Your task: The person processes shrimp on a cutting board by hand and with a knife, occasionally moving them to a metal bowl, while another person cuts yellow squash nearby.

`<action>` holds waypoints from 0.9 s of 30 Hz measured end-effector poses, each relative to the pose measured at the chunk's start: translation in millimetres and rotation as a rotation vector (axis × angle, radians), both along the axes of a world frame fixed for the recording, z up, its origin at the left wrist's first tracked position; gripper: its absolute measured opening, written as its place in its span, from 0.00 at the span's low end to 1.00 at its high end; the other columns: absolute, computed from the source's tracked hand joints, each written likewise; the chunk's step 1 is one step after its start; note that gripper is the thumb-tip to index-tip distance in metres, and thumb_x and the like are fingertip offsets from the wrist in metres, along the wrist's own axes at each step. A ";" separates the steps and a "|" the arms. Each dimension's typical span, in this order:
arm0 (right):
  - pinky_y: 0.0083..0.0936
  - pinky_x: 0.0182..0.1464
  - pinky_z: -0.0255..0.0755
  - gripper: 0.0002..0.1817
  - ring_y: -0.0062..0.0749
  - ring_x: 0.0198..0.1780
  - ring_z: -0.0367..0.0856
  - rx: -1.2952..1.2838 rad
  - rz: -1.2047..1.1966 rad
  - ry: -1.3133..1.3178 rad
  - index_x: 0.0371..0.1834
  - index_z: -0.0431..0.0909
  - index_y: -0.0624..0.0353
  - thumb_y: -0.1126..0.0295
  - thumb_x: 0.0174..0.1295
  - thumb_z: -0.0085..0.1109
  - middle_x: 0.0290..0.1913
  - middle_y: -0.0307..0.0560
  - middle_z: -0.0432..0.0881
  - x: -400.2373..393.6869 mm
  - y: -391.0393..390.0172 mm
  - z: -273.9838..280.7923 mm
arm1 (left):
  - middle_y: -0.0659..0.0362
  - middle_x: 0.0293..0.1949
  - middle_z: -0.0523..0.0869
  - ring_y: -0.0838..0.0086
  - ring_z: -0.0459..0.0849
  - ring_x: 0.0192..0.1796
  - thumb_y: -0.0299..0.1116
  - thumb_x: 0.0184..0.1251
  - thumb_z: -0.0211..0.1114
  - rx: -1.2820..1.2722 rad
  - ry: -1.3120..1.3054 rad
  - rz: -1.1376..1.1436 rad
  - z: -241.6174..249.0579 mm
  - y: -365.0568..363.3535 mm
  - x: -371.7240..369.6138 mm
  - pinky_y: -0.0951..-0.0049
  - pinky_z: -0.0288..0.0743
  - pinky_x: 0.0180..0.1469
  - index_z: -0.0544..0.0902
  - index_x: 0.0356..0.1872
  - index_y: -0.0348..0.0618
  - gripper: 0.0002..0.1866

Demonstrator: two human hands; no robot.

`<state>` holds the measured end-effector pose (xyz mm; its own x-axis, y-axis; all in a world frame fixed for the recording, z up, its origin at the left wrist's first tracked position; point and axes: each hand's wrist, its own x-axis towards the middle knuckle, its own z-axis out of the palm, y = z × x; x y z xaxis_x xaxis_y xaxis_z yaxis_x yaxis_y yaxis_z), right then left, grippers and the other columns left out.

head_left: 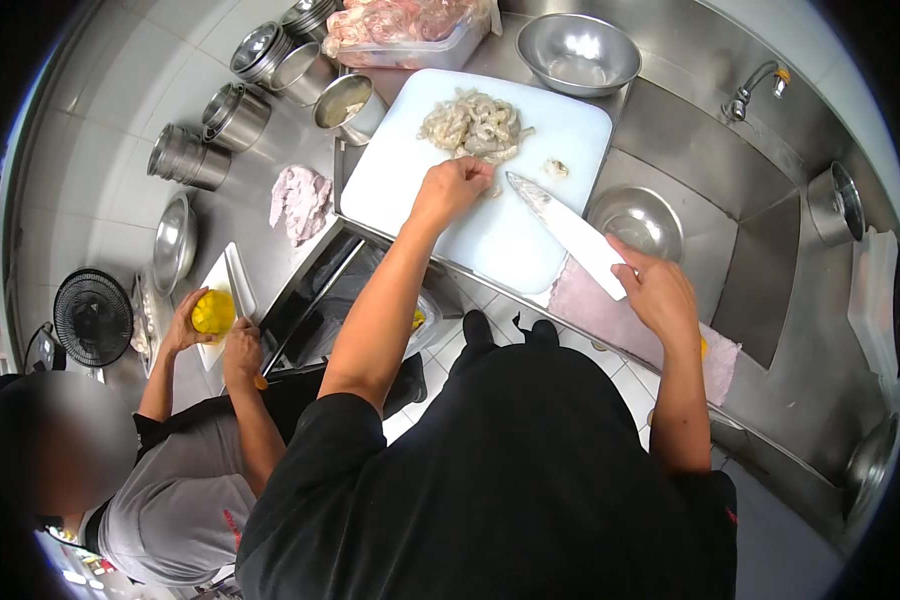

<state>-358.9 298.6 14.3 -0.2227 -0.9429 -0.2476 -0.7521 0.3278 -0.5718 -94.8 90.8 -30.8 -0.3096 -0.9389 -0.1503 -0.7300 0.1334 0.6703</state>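
A heap of raw peeled shrimp [478, 122] lies on the white cutting board [390, 165]. At the near side of the heap is my left hand [455, 190], its fingers pinched together on a single shrimp [493, 188], mostly hidden by the fingertips. My right hand [658, 290] is closed around the handle of a large knife [575, 238]. The blade lies low over the right part of the board, its tip pointing toward my left fingers. A small bit of shrimp [556, 168] sits apart, right of the heap.
A steel bowl [578, 55] stands behind the board, beside a tub of packed meat [410, 40]. The sink on the right holds another bowl [638, 222]. A pink cloth [620, 312] lies along the front edge. At left, a co-worker's hands [240, 350] cut a yellow fruit [213, 313].
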 end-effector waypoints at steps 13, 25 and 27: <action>0.44 0.50 0.78 0.22 0.56 0.43 0.87 -0.057 0.058 -0.013 0.67 0.83 0.37 0.60 0.70 0.61 0.40 0.60 0.89 11.0 -18.4 -14.7 | 0.49 0.38 0.93 0.59 0.92 0.43 0.43 0.66 0.70 -0.168 -0.140 -0.021 -10.5 16.8 0.8 0.63 0.83 0.51 0.94 0.43 0.46 0.14; 0.49 0.52 0.77 0.21 0.60 0.46 0.85 -0.061 0.083 -0.019 0.67 0.84 0.42 0.63 0.71 0.59 0.42 0.61 0.88 14.4 14.5 -9.3 | 0.52 0.34 0.93 0.65 0.92 0.38 0.41 0.64 0.70 -0.127 -0.107 0.102 -19.7 20.4 -6.5 0.66 0.83 0.47 0.92 0.41 0.40 0.15; 0.48 0.49 0.76 0.21 0.61 0.44 0.85 -0.136 0.096 -0.018 0.66 0.84 0.42 0.63 0.69 0.60 0.42 0.63 0.87 13.7 22.0 -18.3 | 0.49 0.35 0.93 0.57 0.92 0.41 0.39 0.63 0.70 -0.091 -0.075 0.133 -18.2 20.2 -8.7 0.62 0.83 0.50 0.91 0.39 0.41 0.13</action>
<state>-345.2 320.6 -4.0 -0.1264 -0.9848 -0.1193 -0.7653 0.1733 -0.6199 -103.5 111.0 -48.9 -0.1729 -0.9816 -0.0806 -0.7929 0.0902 0.6026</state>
